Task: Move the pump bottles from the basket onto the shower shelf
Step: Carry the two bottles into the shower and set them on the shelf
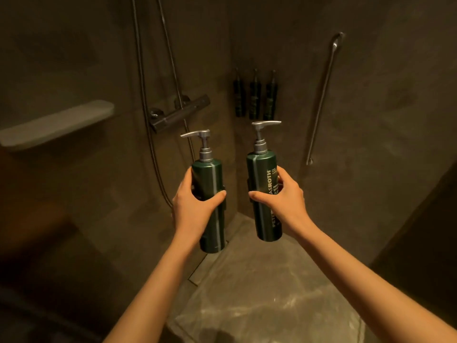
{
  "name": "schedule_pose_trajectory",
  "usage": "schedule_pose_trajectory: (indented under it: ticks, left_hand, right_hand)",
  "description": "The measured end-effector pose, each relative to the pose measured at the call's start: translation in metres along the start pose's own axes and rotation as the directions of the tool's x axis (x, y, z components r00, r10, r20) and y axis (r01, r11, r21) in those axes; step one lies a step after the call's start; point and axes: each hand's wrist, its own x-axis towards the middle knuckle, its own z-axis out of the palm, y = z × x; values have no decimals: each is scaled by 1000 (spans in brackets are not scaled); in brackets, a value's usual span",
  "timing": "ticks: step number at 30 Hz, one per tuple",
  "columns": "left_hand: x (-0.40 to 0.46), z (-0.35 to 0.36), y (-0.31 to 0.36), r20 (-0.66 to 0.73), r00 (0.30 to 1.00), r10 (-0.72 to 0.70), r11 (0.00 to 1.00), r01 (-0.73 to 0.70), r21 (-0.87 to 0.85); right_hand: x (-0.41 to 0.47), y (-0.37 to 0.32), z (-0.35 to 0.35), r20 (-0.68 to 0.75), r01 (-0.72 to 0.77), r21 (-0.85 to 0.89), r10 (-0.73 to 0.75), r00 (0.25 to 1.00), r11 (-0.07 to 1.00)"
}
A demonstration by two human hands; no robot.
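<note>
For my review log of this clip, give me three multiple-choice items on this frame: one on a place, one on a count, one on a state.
1. Where is the shelf?
A. On the left wall
B. On the floor
C. Beside the grab bar

2. How many bottles hang on the far wall?
A. One
B. Three
C. Five

3. What is the state of the two hands?
A. Both empty
B. One holds a bottle
C. Each holds a bottle upright

Key: 1 A, it juts from the left wall. 2 B, three hang side by side. 3 C, the left hand grips the left bottle, the right hand the right bottle.
</note>
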Motion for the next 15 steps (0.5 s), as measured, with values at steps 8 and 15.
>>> schedule_pose_trajectory:
  ticks: [8, 15]
  left_hand:
    - [127, -1, 38, -349, 937, -5, 999, 17, 29]
    - [179, -53, 62, -568, 817, 96, 992, -31, 123]
  right_hand:
    - [179, -49, 23, 277, 207, 106, -229, 933, 973]
    - [253, -117, 107, 443, 246, 361, -397, 804, 900]
